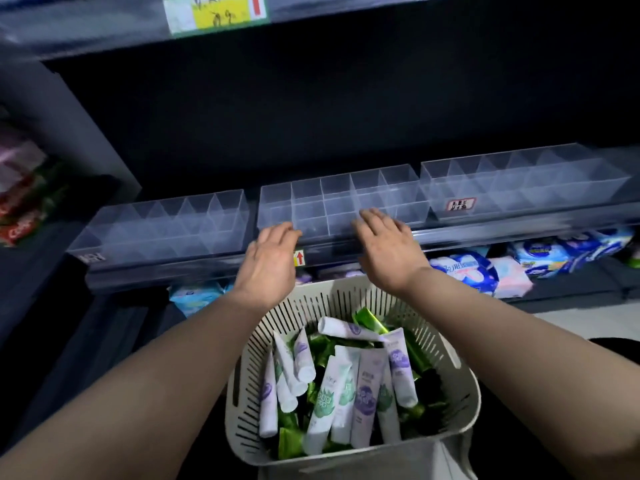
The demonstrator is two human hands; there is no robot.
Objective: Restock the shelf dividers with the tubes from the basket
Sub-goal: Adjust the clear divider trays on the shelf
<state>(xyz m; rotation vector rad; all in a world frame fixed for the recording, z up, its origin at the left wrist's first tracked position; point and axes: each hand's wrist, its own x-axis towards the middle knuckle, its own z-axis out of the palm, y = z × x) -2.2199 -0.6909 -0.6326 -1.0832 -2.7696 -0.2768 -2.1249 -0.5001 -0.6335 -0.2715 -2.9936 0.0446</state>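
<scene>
Both hands empty. Left hand [272, 258] and right hand [388, 247] are palm-down with fingers straight and loosely spread, at the front edge of the middle divider tray [341, 199], dead ahead at 12 o'clock. Fingertips are at its front wall; whether they actually touch it I cannot tell because of blur. Likely squaring or steadying the tray before loading, since nothing is picked yet.

The tubes [367, 386] are all in the basket [332, 296] at 6 o'clock, just under the wrists and close to the body, so reaches stay short. White-and-purple and white-and-green ones lie jumbled on top, green foil ones beneath.

All compartments look bare: middle tray, left tray [166, 226] at 10 o'clock, right tray [526, 183] at 2 o'clock. The three stand in a row along the shelf front, narrow gaps between them. Task looks barely begun.

Lower shelf at 3 o'clock holds soft packs [540, 258]. A price label [214, 12] sits on the upper shelf at 11 o'clock.
</scene>
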